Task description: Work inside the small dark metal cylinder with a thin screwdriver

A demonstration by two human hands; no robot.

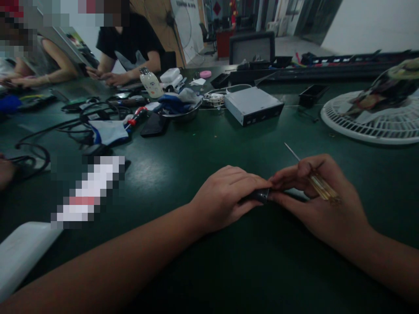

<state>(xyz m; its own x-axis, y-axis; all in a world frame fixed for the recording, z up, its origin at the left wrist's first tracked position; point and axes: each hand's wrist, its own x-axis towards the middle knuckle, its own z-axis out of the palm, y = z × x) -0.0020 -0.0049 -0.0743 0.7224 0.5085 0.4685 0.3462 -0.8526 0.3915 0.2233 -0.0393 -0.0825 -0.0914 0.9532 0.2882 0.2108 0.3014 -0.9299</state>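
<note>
My left hand (225, 196) is closed around a small dark object with a rounded side (262, 195), just above the green table (183, 174). Most of that object is hidden under my fingers, and its kind cannot be made out. A screwdriver (322, 185) with a clear yellow handle lies across my right hand (324, 205), its thin metal shaft pointing up and to the left. My right thumb and fingertips meet at the right end of the dark object, close against my left fingers.
Beyond my hands stands a silver disc drive (253, 104). A white fan grille (369, 117) is at the right. Cables, a phone (154, 125), a glove (109, 131), a metal bowl (183, 114) and a bottle (150, 83) crowd the left. Two people (131, 48) sit across the table.
</note>
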